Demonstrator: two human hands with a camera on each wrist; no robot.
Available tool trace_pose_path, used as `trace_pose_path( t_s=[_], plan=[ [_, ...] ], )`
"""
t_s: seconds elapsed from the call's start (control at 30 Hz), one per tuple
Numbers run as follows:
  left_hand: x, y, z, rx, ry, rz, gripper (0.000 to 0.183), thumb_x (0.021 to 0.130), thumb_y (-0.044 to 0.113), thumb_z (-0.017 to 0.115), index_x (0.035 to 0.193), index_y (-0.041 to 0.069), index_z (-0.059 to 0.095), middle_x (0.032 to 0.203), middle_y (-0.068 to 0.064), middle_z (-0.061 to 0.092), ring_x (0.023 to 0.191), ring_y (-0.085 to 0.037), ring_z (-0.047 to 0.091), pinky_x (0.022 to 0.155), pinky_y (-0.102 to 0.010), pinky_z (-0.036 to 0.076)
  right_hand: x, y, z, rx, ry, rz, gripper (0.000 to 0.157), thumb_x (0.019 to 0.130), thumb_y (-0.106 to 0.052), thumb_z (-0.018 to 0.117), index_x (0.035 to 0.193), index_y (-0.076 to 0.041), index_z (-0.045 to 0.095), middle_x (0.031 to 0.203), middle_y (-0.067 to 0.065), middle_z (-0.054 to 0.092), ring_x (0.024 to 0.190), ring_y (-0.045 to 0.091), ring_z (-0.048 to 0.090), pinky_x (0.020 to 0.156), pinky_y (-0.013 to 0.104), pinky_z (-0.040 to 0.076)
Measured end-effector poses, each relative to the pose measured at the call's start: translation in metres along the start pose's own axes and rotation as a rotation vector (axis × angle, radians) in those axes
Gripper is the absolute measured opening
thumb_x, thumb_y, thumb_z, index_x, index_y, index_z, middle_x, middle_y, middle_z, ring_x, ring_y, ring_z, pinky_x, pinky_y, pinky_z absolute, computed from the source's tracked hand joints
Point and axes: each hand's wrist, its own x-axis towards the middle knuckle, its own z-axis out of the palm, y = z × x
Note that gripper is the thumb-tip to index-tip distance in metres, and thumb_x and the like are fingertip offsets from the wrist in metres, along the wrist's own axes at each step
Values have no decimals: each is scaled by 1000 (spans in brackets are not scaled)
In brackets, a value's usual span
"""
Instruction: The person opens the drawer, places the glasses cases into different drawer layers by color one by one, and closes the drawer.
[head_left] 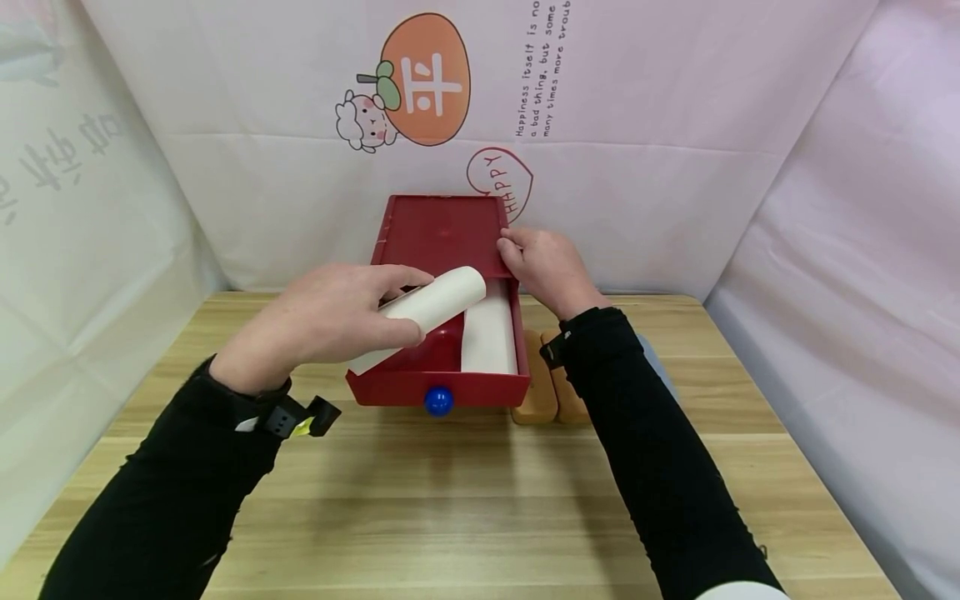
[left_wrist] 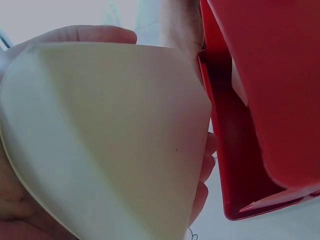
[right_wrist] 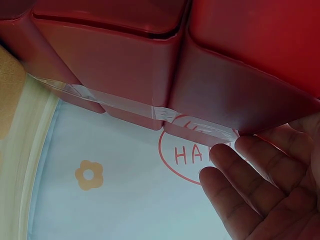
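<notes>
My left hand [head_left: 318, 312] grips a curled cream-white sheet [head_left: 442, 308], which looks like paper rolled into a tube, tilted above a red drawer [head_left: 437, 387]. In the left wrist view the sheet [left_wrist: 120, 135] fills much of the picture, with fingertips round its edges. The drawer, with a blue round knob [head_left: 438, 401], is pulled out of a red cabinet [head_left: 442, 233]. Another white piece [head_left: 489, 333] lies along the drawer's right side. At the cabinet's right edge my right hand [head_left: 551, 267] rests; the right wrist view shows its fingers [right_wrist: 255, 170] fairly straight, against the red side.
Two tan rounded pieces [head_left: 536, 392] lie on the wooden table [head_left: 420, 517] right of the drawer, partly under my right sleeve. A bluish-grey thing [head_left: 658, 367] shows behind that forearm. A printed white cloth [head_left: 637, 150] stands behind the cabinet.
</notes>
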Motion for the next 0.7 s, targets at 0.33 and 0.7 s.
trace_pose_path(
  t_s=[0.33, 0.7],
  plan=[
    [6, 0, 4, 5, -48, -7, 59, 80, 44, 62, 137, 32, 55, 111, 1, 64, 93, -20, 57, 72, -38, 49, 0, 1, 1, -9, 6, 1, 51, 102, -43, 37, 142, -16, 53, 140, 5, 57, 122, 21, 54, 103, 40, 46],
    [17, -2, 9, 56, -72, -26, 62, 78, 46, 63, 137, 31, 54, 111, -1, 63, 91, -22, 57, 71, -37, 51, 0, 1, 1, -2, 10, -3, 50, 102, -43, 38, 142, -16, 53, 140, 5, 57, 121, 21, 55, 100, 39, 47]
  ],
)
